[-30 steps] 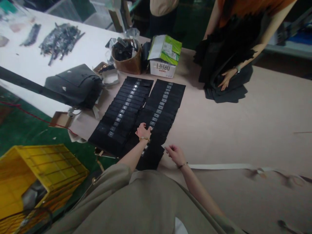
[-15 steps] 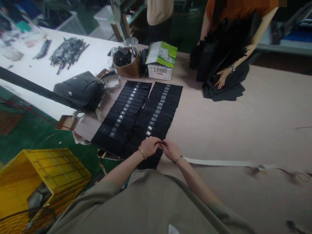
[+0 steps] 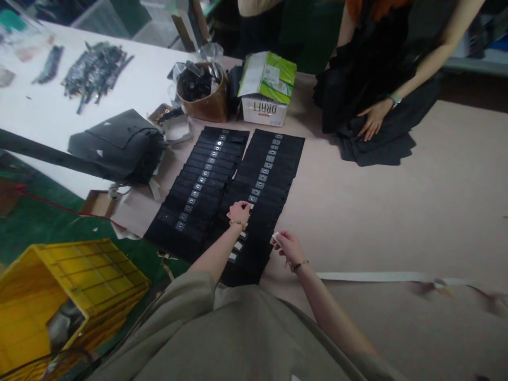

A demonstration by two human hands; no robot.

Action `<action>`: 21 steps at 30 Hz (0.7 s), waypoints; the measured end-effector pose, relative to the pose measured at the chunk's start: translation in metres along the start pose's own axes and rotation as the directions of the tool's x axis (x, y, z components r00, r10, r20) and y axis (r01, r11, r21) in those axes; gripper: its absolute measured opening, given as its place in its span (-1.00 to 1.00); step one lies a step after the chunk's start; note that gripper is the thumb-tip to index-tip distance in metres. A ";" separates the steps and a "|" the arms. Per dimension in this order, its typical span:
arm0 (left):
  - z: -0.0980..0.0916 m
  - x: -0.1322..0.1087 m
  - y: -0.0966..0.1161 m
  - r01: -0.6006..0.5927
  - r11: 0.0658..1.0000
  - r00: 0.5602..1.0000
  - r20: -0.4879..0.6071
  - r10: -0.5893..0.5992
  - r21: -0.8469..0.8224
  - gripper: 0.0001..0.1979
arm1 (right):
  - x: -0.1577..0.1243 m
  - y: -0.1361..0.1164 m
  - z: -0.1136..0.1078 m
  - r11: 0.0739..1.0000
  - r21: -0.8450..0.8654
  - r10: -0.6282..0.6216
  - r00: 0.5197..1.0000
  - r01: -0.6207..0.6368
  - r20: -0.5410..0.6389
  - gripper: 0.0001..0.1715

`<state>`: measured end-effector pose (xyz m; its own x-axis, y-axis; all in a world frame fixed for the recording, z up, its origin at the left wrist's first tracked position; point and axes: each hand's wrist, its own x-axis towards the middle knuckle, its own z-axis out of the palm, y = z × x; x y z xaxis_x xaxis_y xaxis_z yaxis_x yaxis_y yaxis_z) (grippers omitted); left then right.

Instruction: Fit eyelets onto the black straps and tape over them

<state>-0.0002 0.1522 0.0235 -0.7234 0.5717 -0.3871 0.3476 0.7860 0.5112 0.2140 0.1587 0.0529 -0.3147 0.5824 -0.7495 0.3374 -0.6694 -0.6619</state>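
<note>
Two rows of overlapped black fabric pieces lie in front of me, the left row [image 3: 194, 169] and the right row [image 3: 273, 180]. Small grey squares with ring marks run down each row. Over the right row, my left hand [image 3: 239, 213] pinches at a small white square [image 3: 251, 206] by its fingertips; whether that square is still attached to the fabric I cannot tell. More white squares [image 3: 238, 246] lie on the fabric below this hand. Just off the row's right edge, my right hand [image 3: 290, 247] holds a small whitish piece [image 3: 275, 239] between thumb and fingers.
A co-worker's hand [image 3: 375, 117] rests on a dark fabric stack [image 3: 373, 151] across the table. Behind the rows stand a brown tub [image 3: 202, 103] and a green-and-white box [image 3: 265, 111]. A white strip [image 3: 369, 276] lies right; a yellow crate [image 3: 91, 286] is lower left.
My hands, together before, are now apart: the left reached further up the right row, the right shifted rightward with a whitish piece. More white squares show. The view has shifted slightly.
</note>
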 end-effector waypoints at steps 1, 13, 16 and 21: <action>0.004 0.007 0.001 0.006 1.000 1.000 -0.012 -0.006 0.010 -0.84 | 0.000 0.001 0.000 1.000 0.015 -0.008 1.000 0.008 0.015 -0.80; -0.027 -0.072 0.005 -0.255 0.816 0.661 0.523 0.538 -0.518 -0.69 | -0.013 -0.008 -0.006 0.863 -0.283 -0.393 0.908 0.418 0.145 -0.66; -0.041 -0.087 0.009 -0.380 0.826 0.668 0.494 0.557 -0.416 -0.75 | -0.022 -0.016 -0.007 0.754 -0.422 -0.455 0.864 0.503 0.217 -0.70; -0.061 -0.099 0.023 -0.685 0.728 0.638 0.508 0.579 0.031 -0.82 | -0.029 -0.023 -0.008 0.661 -0.510 -0.446 0.835 0.550 0.322 -0.79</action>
<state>0.0433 0.0992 0.1200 0.0431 0.9392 -0.3408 0.7672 0.1874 0.6135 0.2224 0.1606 0.0899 -0.6994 0.6362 -0.3257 0.5021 0.1130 -0.8574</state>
